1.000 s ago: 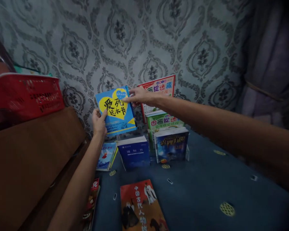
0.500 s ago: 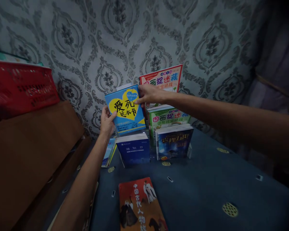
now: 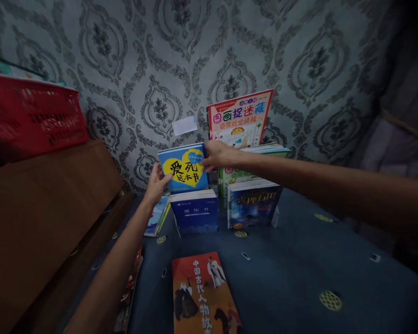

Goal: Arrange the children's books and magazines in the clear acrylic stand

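A blue book with a yellow heart (image 3: 185,174) is upright behind a dark blue book (image 3: 197,214), which hides its lower part. My left hand (image 3: 158,183) grips its left edge, the thumb on the front cover. At its upper right edge, my right hand (image 3: 216,155) holds it with the fingers closed. To the right stand a red-bordered picture book (image 3: 239,116), a green book (image 3: 226,175) and a dark book with a night scene (image 3: 253,208). My right forearm passes in front of the green one.
A red-orange book (image 3: 204,294) lies flat on the dark blue cloth (image 3: 292,264) in front. More books (image 3: 156,218) lean at the left. A red basket (image 3: 38,116) sits on a brown box (image 3: 55,208). Patterned wallpaper rises behind, with a white patch (image 3: 185,125) on it.
Both hands have lowered the blue book with the yellow heart, so more of it is behind the dark blue book. The white patch on the wall now shows fully above it.
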`<state>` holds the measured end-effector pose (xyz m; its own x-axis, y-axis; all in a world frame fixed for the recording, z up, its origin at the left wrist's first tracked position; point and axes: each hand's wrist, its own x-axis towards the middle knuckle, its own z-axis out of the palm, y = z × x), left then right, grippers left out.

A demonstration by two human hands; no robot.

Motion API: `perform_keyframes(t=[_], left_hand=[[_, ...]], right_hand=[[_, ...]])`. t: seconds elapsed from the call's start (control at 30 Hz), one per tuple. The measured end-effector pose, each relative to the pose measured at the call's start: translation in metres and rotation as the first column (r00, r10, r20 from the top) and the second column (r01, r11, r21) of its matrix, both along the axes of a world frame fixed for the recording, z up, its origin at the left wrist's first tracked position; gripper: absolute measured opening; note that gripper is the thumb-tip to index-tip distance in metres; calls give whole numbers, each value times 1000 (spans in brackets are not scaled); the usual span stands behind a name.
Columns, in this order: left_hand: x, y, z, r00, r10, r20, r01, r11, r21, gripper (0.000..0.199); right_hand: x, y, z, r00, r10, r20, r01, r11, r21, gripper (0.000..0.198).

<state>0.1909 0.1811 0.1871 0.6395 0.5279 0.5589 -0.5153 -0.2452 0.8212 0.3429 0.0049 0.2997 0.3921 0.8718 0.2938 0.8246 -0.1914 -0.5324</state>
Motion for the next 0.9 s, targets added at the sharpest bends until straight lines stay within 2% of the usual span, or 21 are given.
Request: perform_keyframes(t=[0.1,0.17,0.27,0.43,0.57,0.73,0.83,0.9], left_hand=[[-4,3,-7,997,21,-71,-15,997,79,60],[-5,3,-9,993,58,-104,-40,986,160,59],[-7,2,-7,985,82,-154,-42,969,245,56],[-10,-2,-4,972,119,-201,-52,949,311,47],[-12,0,-7,955,199,-219,-97,909,404,38],[-16,7,-5,954,218,-205,-99,876,472,36],[-20,10,-7,946,229,-228,-91,866,492,45],[-21,11,-9,950,210,-231,-80,879,470,54]], right_hand=[[-12,-4,3,981,-111,158,137,976,-171,20],[-19,-7,5,968,-90,236,143,966,-217,28],[-28,-11,6,939,19,344,97,944,-316,25],[-30,-13,-6,798,75,598,96,964,-249,24],[-25,-10,-17,739,135,660,73,958,-278,26],[-31,-6,-27,741,137,658,41,968,-249,31],[-35,-7,-33,758,108,643,81,963,-258,39],[-33,-7,-38,787,75,613,108,961,-256,42]])
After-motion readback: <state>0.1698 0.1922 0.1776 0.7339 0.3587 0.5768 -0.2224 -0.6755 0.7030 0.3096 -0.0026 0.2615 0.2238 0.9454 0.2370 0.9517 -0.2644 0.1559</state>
